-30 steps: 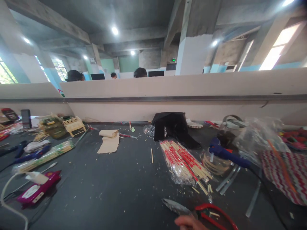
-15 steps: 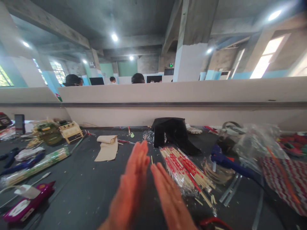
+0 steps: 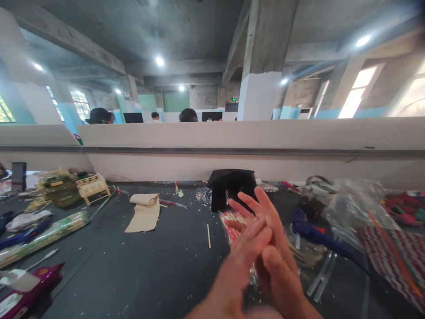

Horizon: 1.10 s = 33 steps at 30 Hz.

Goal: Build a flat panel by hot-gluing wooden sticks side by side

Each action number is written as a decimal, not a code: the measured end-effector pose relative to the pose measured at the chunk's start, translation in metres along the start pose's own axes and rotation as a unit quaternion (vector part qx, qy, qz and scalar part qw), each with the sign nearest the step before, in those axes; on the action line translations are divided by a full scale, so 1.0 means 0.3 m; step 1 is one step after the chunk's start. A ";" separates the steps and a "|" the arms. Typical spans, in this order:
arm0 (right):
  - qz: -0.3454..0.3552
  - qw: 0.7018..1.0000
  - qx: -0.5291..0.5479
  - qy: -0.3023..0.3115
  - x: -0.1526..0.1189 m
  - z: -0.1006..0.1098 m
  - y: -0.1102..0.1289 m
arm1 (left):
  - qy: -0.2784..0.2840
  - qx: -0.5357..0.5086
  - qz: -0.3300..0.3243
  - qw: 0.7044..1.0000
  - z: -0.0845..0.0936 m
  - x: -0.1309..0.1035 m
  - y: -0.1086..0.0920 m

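My left hand [image 3: 237, 266] lies against my right hand [image 3: 277, 252], the two touching above the right-centre of the dark table. The fingers of my right hand are spread, with nothing seen in them. My left hand's fingers stretch across the right palm and hold nothing visible. Behind and below them is a plastic pack of red and pale sticks [image 3: 232, 218], largely hidden by the hands. One thin pale stick [image 3: 209, 235] lies on the table left of the hands. Beyond them stands a black folded object [image 3: 217, 195].
A beige cloth roll [image 3: 144, 215], a small wooden rack [image 3: 93, 188] and a jar [image 3: 61, 190] sit on the left, with a purple power strip [image 3: 31, 290] nearer. To the right are a blue glue gun [image 3: 312, 228], clear plastic bags and striped fabric [image 3: 392, 257]. A low partition runs behind.
Both hands have moved right and come together from being apart. They now cover much of the stick pack, and the single pale stick shows fully. The view has shifted slightly.
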State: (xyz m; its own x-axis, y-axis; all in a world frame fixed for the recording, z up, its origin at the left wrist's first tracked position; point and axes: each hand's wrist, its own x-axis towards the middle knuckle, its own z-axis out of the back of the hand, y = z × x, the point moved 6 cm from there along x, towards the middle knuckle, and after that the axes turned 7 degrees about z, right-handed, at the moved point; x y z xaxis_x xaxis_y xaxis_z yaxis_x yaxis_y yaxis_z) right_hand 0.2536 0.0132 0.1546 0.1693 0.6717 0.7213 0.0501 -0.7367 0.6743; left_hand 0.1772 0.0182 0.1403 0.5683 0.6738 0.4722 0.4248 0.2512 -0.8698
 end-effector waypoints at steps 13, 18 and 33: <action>-0.284 0.896 0.339 -0.039 -0.182 0.020 -0.240 | -0.110 0.131 0.053 0.984 0.014 -0.096 0.268; -0.380 0.836 0.366 -0.149 -0.232 0.052 -0.370 | 0.123 0.448 -0.049 0.884 0.021 -0.118 0.324; 0.023 0.896 -0.414 0.160 -0.277 -0.050 -0.298 | 0.080 0.708 0.164 0.682 0.120 0.054 0.479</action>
State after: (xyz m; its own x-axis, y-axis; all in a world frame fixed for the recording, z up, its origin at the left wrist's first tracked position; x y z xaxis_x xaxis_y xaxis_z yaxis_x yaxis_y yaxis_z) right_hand 0.2204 0.0243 0.0368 -0.1440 0.7279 0.6704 -0.7200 -0.5419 0.4336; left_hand 0.2222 0.0902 0.0178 0.5870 0.7992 0.1297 -0.7862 0.6009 -0.1442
